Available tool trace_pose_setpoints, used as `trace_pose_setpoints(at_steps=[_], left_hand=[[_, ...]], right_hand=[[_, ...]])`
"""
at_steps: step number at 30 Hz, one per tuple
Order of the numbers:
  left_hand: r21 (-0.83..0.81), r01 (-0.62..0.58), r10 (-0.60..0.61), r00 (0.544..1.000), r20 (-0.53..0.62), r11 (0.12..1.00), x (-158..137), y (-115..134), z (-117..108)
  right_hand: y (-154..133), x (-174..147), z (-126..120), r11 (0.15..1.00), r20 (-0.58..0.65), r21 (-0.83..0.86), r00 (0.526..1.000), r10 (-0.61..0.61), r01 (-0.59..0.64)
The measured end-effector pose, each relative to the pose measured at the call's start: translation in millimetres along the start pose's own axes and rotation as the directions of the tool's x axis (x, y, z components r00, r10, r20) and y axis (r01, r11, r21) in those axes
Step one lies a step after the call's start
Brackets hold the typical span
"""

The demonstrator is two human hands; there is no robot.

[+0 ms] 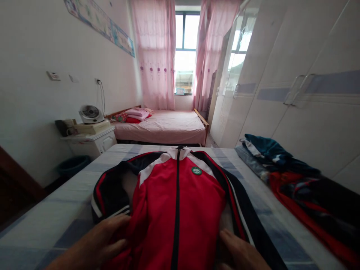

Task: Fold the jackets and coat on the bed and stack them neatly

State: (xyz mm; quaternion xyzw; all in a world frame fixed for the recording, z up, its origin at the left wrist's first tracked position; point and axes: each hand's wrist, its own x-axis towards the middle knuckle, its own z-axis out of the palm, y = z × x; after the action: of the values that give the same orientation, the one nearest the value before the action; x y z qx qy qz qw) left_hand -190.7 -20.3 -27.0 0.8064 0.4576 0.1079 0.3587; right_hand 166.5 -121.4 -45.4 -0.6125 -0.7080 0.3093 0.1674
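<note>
A zipped red jacket [197, 210] with a white collar, a black zip and a round green badge lies front up on the bed in front of me. Its dark sleeves carry red and white stripes; the one on the left is bent, and the one on the right stretches down toward me. My left hand [102, 238] is at the jacket's lower left side, thumb and fingers apart, touching the red cloth near the cuff. On the opposite side, my right hand [240, 249] rests by the lower edge with fingers apart, partly cut off by the frame.
Folded and heaped clothes [281, 157] lie along the right of the blue-and-white bedsheet [70, 202]. White wardrobes [309, 112] stand beyond them. A pink bed [168, 125] is under the window. At left are a nightstand [104, 142] with a fan [91, 113] and a bin [73, 165].
</note>
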Motion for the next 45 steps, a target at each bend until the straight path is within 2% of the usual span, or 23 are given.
trace_pose_setpoints(at_steps=[2, 4, 5, 7, 9, 10, 12, 14, 16, 18, 19, 20, 22, 24, 25, 27, 29, 31, 33, 35, 38, 41, 45], left_hand=[[-0.068, 0.048, -0.054, 0.995, -0.09, 0.996, 5.5, 13.1, 1.5], [-0.229, 0.103, -0.139, 0.979, -0.146, 0.968, 6.7, 29.2, -0.6], [-0.344, 0.128, -0.191, 0.969, -0.154, 0.93, 6.3, 38.3, -2.3], [-0.595, 0.158, -0.289, 0.948, -0.131, 0.788, 6.0, 56.9, -4.7], [-0.784, 0.131, -0.337, 0.936, -0.104, 0.606, 8.5, 73.7, -3.2], [-0.838, 0.105, -0.342, 0.934, -0.102, 0.535, 10.9, 80.6, -0.8], [-0.888, 0.045, -0.312, 0.944, -0.113, 0.457, 17.0, 90.6, 6.1], [-0.909, 0.011, -0.268, 0.957, -0.111, 0.416, 22.0, 94.9, 12.5], [-0.929, 0.026, -0.254, 0.964, -0.073, 0.368, 22.3, 93.1, 15.0], [-0.939, 0.062, -0.287, 0.957, -0.04, 0.339, 16.4, 85.0, 12.4], [-0.926, 0.08, -0.307, 0.951, -0.04, 0.368, 11.7, 78.9, 9.6], [-0.891, 0.107, -0.306, 0.951, -0.037, 0.44, 6.7, 71.7, 6.0], [-0.725, 0.172, -0.25, 0.968, 0.0, 0.667, -1.0, 55.2, -2.8], [-0.478, 0.185, -0.197, 0.98, 0.025, 0.858, 0.4, 38.2, -14.0], [-0.361, 0.168, -0.185, 0.983, -0.015, 0.917, 5.9, 30.2, -20.8], [-0.123, 0.142, -0.167, 0.958, -0.231, 0.982, 27.3, 15.8, -36.7], [0.164, 0.165, -0.078, 0.896, -0.438, 0.973, 60.0, 3.0, -53.9], [0.374, 0.223, 0.001, 0.857, -0.515, 0.9, 98.4, -9.4, -68.3], [0.453, 0.269, 0.008, 0.854, -0.521, 0.85, 136.2, -21.8, -77.0], [0.457, 0.313, -0.042, 0.859, -0.511, 0.833, 167.8, -33.5, -79.4], [0.453, 0.381, -0.132, 0.862, -0.49, 0.806, 198.4, -46.8, -74.7], [0.454, 0.426, -0.18, 0.853, -0.489, 0.783, 211.3, -51.0, -67.4], [0.463, 0.433, -0.176, 0.848, -0.5, 0.773, 216.0, -43.6, -68.6]], right_hand=[[-5.5, 5.8, 6.8, 0.991, -0.03, 0.127, 0.999, -0.041, 0.045], [-10.7, 10.5, 8.1, 0.927, -0.073, 0.367, 0.995, -0.061, 0.084], [-13.1, 12.5, 7.8, 0.857, -0.093, 0.509, 0.995, -0.035, 0.077], [-17.4, 15.9, 8.2, 0.632, -0.061, 0.775, 0.994, 0.093, -0.012], [-20.8, 19.5, 12.0, 0.371, 0.023, 0.924, 0.981, 0.191, -0.094], [-22.1, 21.5, 14.9, 0.28, 0.036, 0.955, 0.978, 0.205, -0.094], [-23.8, 26.0, 18.8, 0.222, -0.005, 0.974, 0.98, 0.198, -0.04], [-24.7, 29.7, 14.3, 0.247, -0.062, 0.969, 0.979, 0.193, 0.012], [-25.4, 30.1, -2.9, 0.307, -0.149, 0.948, 0.966, 0.212, 0.079], [-25.4, 25.1, -29.6, 0.439, -0.313, 0.877, 0.925, 0.217, 0.194], [-24.5, 20.6, -44.0, 0.535, -0.385, 0.812, 0.904, 0.188, 0.234], [-22.5, 15.2, -57.5, 0.64, -0.408, 0.732, 0.902, 0.139, 0.233], [-14.0, 4.9, -79.4, 0.833, -0.312, 0.536, 0.949, 0.045, 0.137], [0.7, 1.0, -94.0, 0.952, -0.216, 0.306, 0.975, 0.058, 0.011], [10.2, 3.5, -99.6, 0.979, -0.244, 0.202, 0.965, 0.091, -0.041], [31.3, 19.4, -109.3, 0.992, -0.42, 0.044, 0.898, 0.129, -0.122], [52.7, 49.0, -117.4, 0.982, -0.537, -0.061, 0.835, 0.121, -0.181], [70.8, 87.1, -122.2, 0.964, -0.53, -0.134, 0.838, 0.126, -0.23], [84.2, 126.6, -122.9, 0.948, -0.484, -0.179, 0.862, 0.149, -0.264], [92.7, 161.5, -120.8, 0.939, -0.453, -0.193, 0.875, 0.173, -0.285], [98.5, 197.9, -116.3, 0.933, -0.427, -0.191, 0.882, 0.199, -0.303], [97.4, 214.7, -112.3, 0.934, -0.423, -0.21, 0.888, 0.18, -0.29], [87.2, 217.0, -112.9, 0.944, -0.405, -0.249, 0.908, 0.103, -0.218]])
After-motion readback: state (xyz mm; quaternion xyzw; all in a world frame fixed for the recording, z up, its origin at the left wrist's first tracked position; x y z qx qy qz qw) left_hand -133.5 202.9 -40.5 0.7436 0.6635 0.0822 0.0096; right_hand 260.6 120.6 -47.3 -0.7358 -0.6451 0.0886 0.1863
